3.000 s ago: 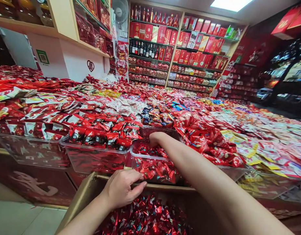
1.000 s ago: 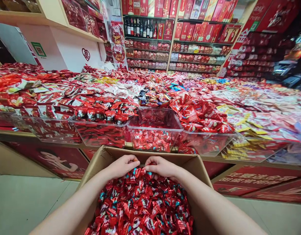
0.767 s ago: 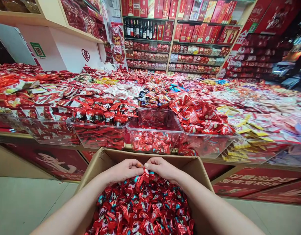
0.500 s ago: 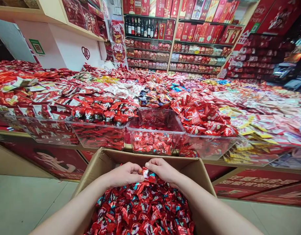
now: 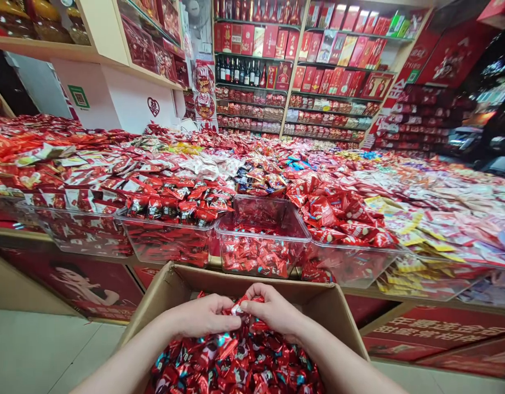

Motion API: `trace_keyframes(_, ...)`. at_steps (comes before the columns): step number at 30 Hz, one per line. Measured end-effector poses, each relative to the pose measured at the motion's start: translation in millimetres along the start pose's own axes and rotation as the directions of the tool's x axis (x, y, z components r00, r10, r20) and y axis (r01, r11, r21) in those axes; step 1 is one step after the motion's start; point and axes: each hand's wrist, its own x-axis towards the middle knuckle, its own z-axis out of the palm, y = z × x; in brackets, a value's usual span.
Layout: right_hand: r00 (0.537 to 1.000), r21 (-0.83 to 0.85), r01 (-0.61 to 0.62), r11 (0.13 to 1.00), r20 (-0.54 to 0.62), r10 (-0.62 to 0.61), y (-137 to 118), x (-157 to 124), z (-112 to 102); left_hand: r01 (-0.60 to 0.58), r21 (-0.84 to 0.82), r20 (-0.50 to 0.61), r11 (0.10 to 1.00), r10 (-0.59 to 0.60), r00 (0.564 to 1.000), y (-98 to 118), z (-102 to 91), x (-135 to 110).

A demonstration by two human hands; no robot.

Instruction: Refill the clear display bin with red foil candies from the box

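Note:
A cardboard box (image 5: 252, 275) stands below me, full of small red shiny wrapped candies (image 5: 236, 358) with white, dark and turquoise print. Over its far part my two hands almost meet. My left hand (image 5: 205, 316) has thumb and fingers closed around red wrapped candy (image 5: 236, 308) at the fingertips. From the other side my right hand (image 5: 273, 311) pinches candy there too; its curled fingers partly hide how many pieces there are. Just beyond the box, a clear plastic bin (image 5: 264, 234) holds similar red candies low inside it.
Neighbouring clear bins are heaped with red and black packets (image 5: 170, 208), red packets (image 5: 343, 219) and yellow packets (image 5: 412, 224). More packets cover the wide counter behind. Shelves with bottles (image 5: 240, 71) and red gift boxes (image 5: 334, 46) line the back. Tiled floor (image 5: 42, 350) shows at left.
My view has tilted up slightly, so the scene sits lower. Both hands have sunk closer to the candies, and the candy between them is now more covered by my fingers.

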Motion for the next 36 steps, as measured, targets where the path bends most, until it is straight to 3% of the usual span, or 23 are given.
trace_keyframes(3, 0.992, -0.126, 0.118, 0.985, -0.035, -0.123, -1.0, -0.7, 3.5, -0.048, -0.225, -0.019, 0.973, 0.045, 0.999, 1.0, 10.3, 1.0)
trace_keyframes(7, 0.917, -0.413, 0.271, 0.869, -0.166, -0.364, 1.4, -2.1, 11.8, -0.063, -0.533, -0.001, 0.844, 0.073, 0.997, 0.9, 26.0, 5.5)
trace_keyframes(10, 0.934, -0.264, 0.232, 0.936, -0.210, -0.290, 0.8, -4.3, 19.4, -0.036, -0.636, 0.029, 0.770, 0.071, 0.997, 1.8, 29.1, 6.5)
trace_keyframes(12, 0.970, -0.043, 0.156, 0.987, -0.180, -0.161, -1.6, -6.0, 24.2, -0.058, -0.634, -0.024, 0.771, 0.055, 0.998, 1.3, 28.1, 6.4)
trace_keyframes(14, 0.991, 0.053, 0.069, 0.996, -0.118, -0.063, -4.1, -7.8, 28.8, -0.074, -0.616, -0.082, 0.784, 0.029, 0.996, -1.0, 27.5, 6.7)
trace_keyframes(17, 0.996, -0.183, -0.038, 0.982, -0.085, 0.023, -4.5, -11.6, 33.9, -0.049, -0.590, -0.092, 0.806, -0.007, 0.996, -5.6, 29.8, 7.3)
trace_keyframes(19, 0.998, -0.391, -0.047, 0.919, -0.067, 0.022, -4.7, -16.7, 34.4, -0.038, -0.588, -0.083, 0.808, -0.014, 0.996, -7.3, 32.2, 7.6)
trace_keyframes(22, 0.984, -0.654, 0.130, 0.745, -0.008, -0.178, -18.1, -30.5, 28.1, -0.050, -0.609, -0.073, 0.791, 0.006, 0.997, -7.4, 33.3, 7.7)
trace_keyframes(24, 0.920, -0.766, 0.267, 0.584, 0.021, -0.392, -43.3, -40.2, 19.4, -0.101, -0.599, -0.110, 0.795, 0.043, 0.993, -6.8, 31.4, 7.9)
trace_keyframes(27, 0.721, -0.828, 0.393, 0.399, 0.009, -0.692, -101.0, -39.4, 3.1, -0.148, -0.567, -0.136, 0.810, 0.085, 0.987, -5.2, 26.9, 8.4)
trace_keyframes(28, 0.671, -0.840, 0.398, 0.368, -0.007, -0.741, -121.1, -31.8, -2.3, -0.148, -0.564, -0.128, 0.813, 0.090, 0.988, -4.5, 25.7, 8.6)
trace_keyframes(29, 0.659, -0.854, 0.386, 0.350, -0.010, -0.752, -139.1, -20.4, -7.3, -0.151, -0.561, -0.123, 0.814, 0.098, 0.988, -3.8, 24.7, 8.8)
trace_keyframes(30, 0.711, -0.868, 0.354, 0.348, 0.009, -0.703, -154.0, -5.8, -11.8, -0.158, -0.557, -0.123, 0.816, 0.108, 0.987, -3.3, 24.0, 8.9)
trace_keyframes(31, 0.805, -0.872, 0.329, 0.363, 0.058, -0.591, -164.9, 10.9, -15.6, -0.164, -0.551, -0.126, 0.818, 0.113, 0.986, -3.2, 23.5, 9.0)
trace_keyframes(32, 0.904, -0.855, 0.317, 0.410, 0.142, -0.403, -171.6, 28.6, -18.5, -0.164, -0.545, -0.127, 0.822, 0.113, 0.985, -3.5, 23.3, 8.9)
trace_keyframes(33, 0.953, -0.820, 0.301, 0.487, 0.245, -0.177, -174.4, 45.8, -20.6, -0.157, -0.538, -0.120, 0.828, 0.109, 0.987, -4.5, 23.3, 8.8)
trace_keyframes(34, 0.939, -0.782, 0.266, 0.563, 0.341, 0.030, -174.0, 61.6, -22.0, -0.143, -0.530, -0.107, 0.836, 0.102, 0.989, -6.0, 23.3, 8.7)
trace_keyframes(35, 0.893, -0.751, 0.220, 0.622, 0.411, 0.181, -171.2, 75.2, -22.8, -0.129, -0.520, -0.096, 0.844, 0.092, 0.991, -8.0, 23.4, 8.5)
trace_keyframes(36, 0.855, -0.734, 0.178, 0.655, 0.445, 0.267, -167.0, 86.3, -23.3, -0.116, -0.509, -0.087, 0.853, 0.083, 0.993, -10.3, 23.4, 8.3)
